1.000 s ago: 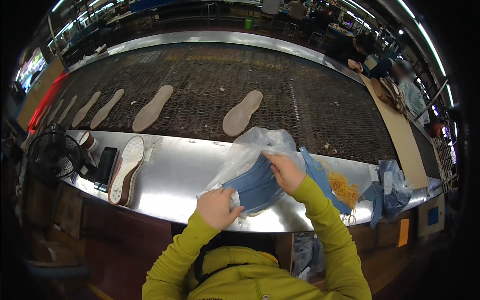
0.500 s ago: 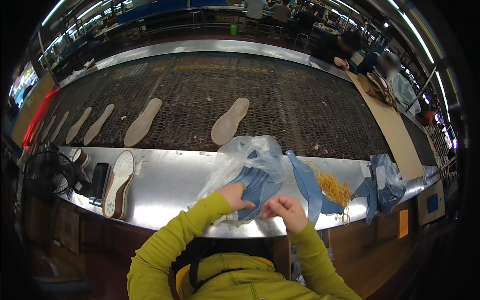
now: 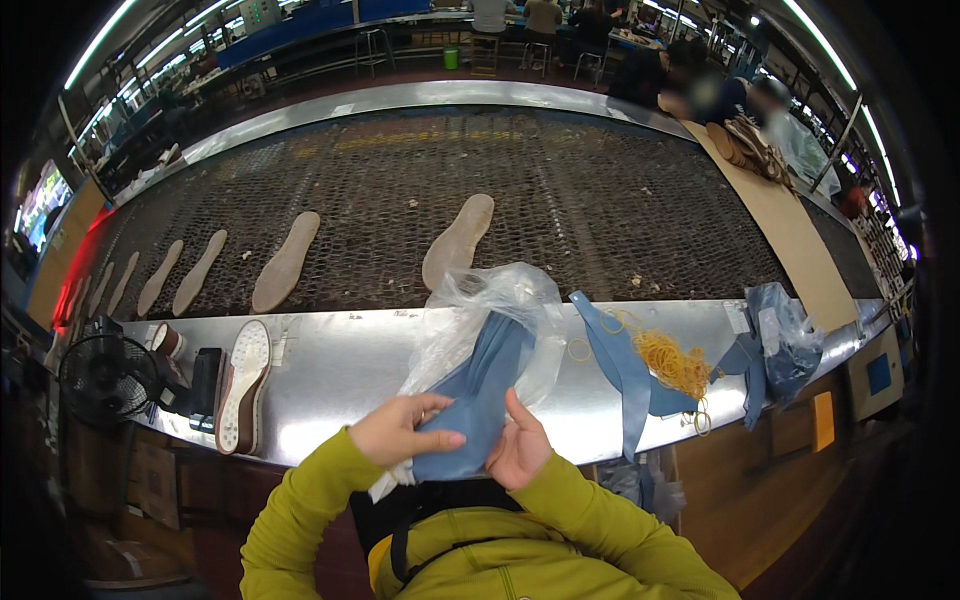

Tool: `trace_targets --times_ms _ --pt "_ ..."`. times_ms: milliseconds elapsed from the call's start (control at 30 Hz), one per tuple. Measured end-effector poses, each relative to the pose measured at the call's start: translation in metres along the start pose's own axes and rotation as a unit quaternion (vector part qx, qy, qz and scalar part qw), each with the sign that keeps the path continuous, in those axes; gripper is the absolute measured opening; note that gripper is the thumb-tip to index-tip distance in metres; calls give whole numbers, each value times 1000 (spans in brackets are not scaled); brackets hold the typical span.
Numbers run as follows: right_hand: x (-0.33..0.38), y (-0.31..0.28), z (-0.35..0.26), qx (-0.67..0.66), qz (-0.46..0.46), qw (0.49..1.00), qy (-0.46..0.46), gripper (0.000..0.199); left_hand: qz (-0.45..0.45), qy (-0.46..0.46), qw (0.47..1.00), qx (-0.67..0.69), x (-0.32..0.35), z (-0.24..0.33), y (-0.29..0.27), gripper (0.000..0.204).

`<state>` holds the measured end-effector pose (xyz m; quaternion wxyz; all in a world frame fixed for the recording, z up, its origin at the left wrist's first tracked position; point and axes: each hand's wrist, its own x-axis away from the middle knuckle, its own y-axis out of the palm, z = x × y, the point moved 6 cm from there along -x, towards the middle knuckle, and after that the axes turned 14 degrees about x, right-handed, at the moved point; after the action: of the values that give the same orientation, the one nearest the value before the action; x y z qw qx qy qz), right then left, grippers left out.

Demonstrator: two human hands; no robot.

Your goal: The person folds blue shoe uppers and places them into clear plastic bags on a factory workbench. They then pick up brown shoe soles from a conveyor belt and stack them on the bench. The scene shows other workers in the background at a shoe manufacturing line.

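Both forearms enter from the lower edge in yellow-green sleeves, elbows bent, converging at centre. Left hand (image 3: 398,430) palm down, fingers extended rightward, thumb underneath, pinching. Right hand (image 3: 518,448) just beside it, palm turned inward toward the left (thumb pointing up), fingers curled out of sight. The 2 hands sit close together, almost touching, low in front of the chest.
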<state>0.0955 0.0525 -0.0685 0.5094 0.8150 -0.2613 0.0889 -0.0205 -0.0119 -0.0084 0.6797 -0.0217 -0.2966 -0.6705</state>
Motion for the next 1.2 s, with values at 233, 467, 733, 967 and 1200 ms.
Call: trace_targets --times_ms 233,467,733,967,1200 --pt "-11 -28 1 81 84 993 -12 48 -39 -25 997 -64 11 -28 12 57" --pt "5 -18 -13 352 132 903 -206 47 134 126 949 255 -55 -26 11 45" --pt "27 11 -41 684 201 645 -275 40 274 411 854 164 -45 -27 25 35" --pt "-59 -11 -128 809 295 276 -426 25 236 412 830 291 -44 -31 4 27" --pt "-58 1 -141 835 322 327 -304 20 259 395 821 321 -59 -34 -10 26"
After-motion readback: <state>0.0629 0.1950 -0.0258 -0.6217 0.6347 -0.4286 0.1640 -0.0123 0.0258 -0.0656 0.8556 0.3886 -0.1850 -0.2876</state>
